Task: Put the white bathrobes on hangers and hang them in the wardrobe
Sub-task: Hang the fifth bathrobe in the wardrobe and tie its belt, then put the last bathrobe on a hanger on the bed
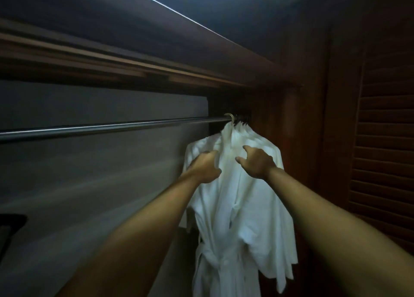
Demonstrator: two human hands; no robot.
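Note:
White bathrobes (237,207) hang close together at the right end of the metal wardrobe rail (107,127). A pale hanger hook (230,117) sits over the rail above the front robe. My left hand (207,165) grips the front robe's left shoulder, fingers curled into the cloth. My right hand (256,161) is at the robe's collar and right shoulder, fingers spread and bent, touching the fabric without a clear grip. The robe's belt is tied at the waist.
A dark wooden shelf (134,57) runs above the rail. A slatted wooden door (385,153) stands at the right. The grey back wall (89,173) lies behind the rail's bare left stretch. A dark object (10,227) sits at the left edge.

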